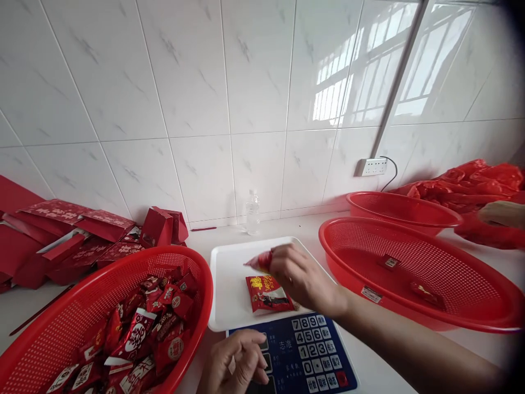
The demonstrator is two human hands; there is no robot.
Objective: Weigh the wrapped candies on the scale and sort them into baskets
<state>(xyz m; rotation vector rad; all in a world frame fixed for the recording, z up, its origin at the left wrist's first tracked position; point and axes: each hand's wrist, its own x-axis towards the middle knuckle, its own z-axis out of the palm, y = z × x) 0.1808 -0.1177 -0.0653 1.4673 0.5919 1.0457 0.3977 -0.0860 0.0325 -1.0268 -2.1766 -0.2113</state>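
Over the white tray (225, 273) of a scale, my right hand (295, 273) is closed on a small red candy packet (261, 262), whose pale tip points left. Beneath that hand, a flat red packet with yellow lettering (264, 295) lies on the tray, partly covered by the fingers. My left hand (233, 361) rests low at the left side of the scale's blue keypad (287, 350), its fingers loosely bent and apart, holding nothing. It hides part of the scale's small displays.
A red basket (205, 273) of wrapped candies stands at left, with red boxes (156, 227) behind it. Two red baskets sit at right; the nearer basket (340, 262) contains two small packets. A clear bottle (252, 213) stands by the wall. Another person's hand (502, 213) is at far right.
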